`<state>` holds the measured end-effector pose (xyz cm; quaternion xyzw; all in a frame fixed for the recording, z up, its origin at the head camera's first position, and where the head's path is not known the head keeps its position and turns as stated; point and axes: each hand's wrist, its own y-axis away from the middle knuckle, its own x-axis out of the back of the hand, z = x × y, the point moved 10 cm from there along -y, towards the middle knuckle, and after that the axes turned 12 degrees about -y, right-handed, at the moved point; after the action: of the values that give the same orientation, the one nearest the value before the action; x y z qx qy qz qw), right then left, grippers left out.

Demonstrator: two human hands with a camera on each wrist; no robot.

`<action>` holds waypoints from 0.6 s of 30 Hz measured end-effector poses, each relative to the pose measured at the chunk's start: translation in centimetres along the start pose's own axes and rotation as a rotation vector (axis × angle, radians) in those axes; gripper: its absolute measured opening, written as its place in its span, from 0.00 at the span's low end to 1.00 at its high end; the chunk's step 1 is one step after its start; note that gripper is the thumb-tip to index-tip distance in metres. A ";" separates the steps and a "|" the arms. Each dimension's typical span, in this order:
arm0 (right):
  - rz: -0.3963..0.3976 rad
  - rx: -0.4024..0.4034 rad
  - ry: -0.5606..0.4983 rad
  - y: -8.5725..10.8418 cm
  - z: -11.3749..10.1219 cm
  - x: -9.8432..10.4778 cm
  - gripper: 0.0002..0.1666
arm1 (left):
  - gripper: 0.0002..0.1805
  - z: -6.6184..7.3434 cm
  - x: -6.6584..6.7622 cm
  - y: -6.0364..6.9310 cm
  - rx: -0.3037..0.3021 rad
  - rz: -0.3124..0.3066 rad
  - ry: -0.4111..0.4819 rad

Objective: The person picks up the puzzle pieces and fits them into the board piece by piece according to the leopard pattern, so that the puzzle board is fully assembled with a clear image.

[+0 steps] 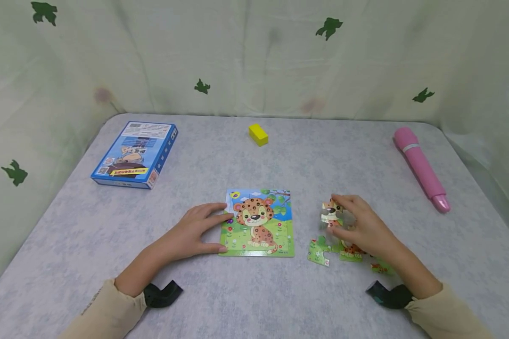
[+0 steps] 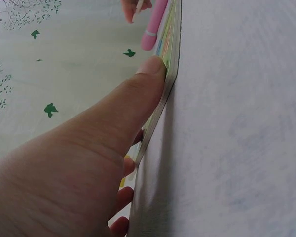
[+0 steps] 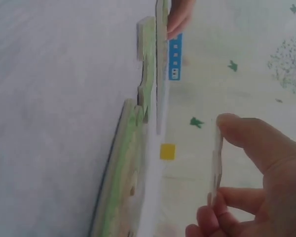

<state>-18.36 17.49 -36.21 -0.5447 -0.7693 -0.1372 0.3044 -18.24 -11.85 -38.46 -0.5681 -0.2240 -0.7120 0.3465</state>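
Note:
A square puzzle board (image 1: pixel 258 245) with a spotted leopard picture lies flat on the table. My left hand (image 1: pixel 197 230) rests its spread fingers and thumb on the board's left edge; the left wrist view shows the thumb (image 2: pixel 150 74) on the rim. My right hand (image 1: pixel 362 226) pinches a jigsaw piece (image 1: pixel 331 211) printed with part of the leopard's face. In the right wrist view this piece (image 3: pixel 215 168) stands edge-on between thumb and fingers, above the table. Below that hand lie several loose jigsaw pieces (image 1: pixel 318 254), partly hidden by it.
A blue box (image 1: pixel 129 153) lies at the back left. The yellow block (image 1: pixel 258 135) is at the back middle. A pink cylindrical object (image 1: pixel 422 165) with a shiny tip lies along the right side. Pale curtains (image 1: pixel 254 56) with green leaf shapes stand behind the grey table (image 1: pixel 203 155).

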 end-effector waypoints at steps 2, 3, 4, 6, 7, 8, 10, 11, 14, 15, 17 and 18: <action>0.028 0.051 -0.011 -0.2 -1.4 0.1 0.43 | 0.39 0.1 0.0 0.0 0.000 0.000 -0.002; 0.042 0.078 -0.018 -0.3 -2.1 0.1 0.43 | 0.39 0.1 0.0 0.0 0.000 0.001 -0.001; 0.053 0.102 -0.027 -0.5 -2.8 0.0 0.42 | 0.39 0.1 0.0 0.0 0.000 0.002 -0.002; 0.061 0.153 -0.051 -0.9 -4.1 -0.3 0.42 | 0.39 0.2 0.1 0.0 0.000 0.005 -0.001; 0.060 0.175 -0.067 -1.2 -4.7 -0.6 0.42 | 0.39 0.2 0.1 0.0 0.000 0.006 0.000; 0.055 0.198 -0.080 -1.5 -5.3 -0.9 0.42 | 0.39 0.2 0.1 0.0 0.000 0.008 0.000; 0.036 0.237 -0.102 -2.0 -6.3 -1.8 0.42 | 0.39 0.2 0.1 0.0 0.000 0.009 0.001; 0.026 0.252 -0.106 -2.2 -6.8 -2.3 0.42 | 0.39 0.2 0.1 0.1 0.000 0.009 0.002; -0.003 0.263 -0.111 -2.9 -7.5 -3.8 0.42 | 0.39 0.2 0.1 0.1 -0.003 0.005 0.000; -0.012 0.256 -0.109 -3.2 -7.6 -4.4 0.42 | 0.39 0.2 0.1 0.1 -0.003 0.004 -0.002; -0.035 0.230 -0.099 -3.8 -7.6 -5.5 0.42 | 0.39 0.2 0.0 0.1 0.002 -0.003 -0.013; -0.048 0.207 -0.095 -4.0 -7.5 -6.1 0.42 | 0.39 0.3 0.0 0.0 0.006 -0.007 -0.022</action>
<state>-18.32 7.35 -33.71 -0.4977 -0.8057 -0.0382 0.3189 -18.03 -11.69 -38.44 -0.5740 -0.2316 -0.7064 0.3433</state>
